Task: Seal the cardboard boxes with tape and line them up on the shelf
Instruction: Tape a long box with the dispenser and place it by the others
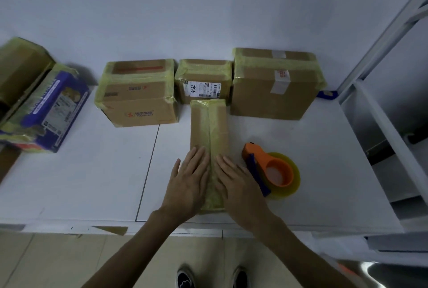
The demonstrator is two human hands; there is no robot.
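- Plain white wall [185, 5] is standing behind the shelf [69, 183], going bluish-grey in dim, even light.
- Shelf is lying flat and white, with a thin seam [148, 167] running front to back.
- Pale metal post [384, 37] is slanting up at the right, a white ledge [375, 139] beside it.
- Beige tiled floor [53, 262] is showing below the front edge.
- Shiny patch [379, 273] is glinting at bottom right.

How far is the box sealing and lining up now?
Done: three taped brown cardboard boxes stand in a row by the wall. In hand: the left hand and right hand press flat on a long narrow taped box, orange tape dispenser beside it. Left: placing that box in the row.
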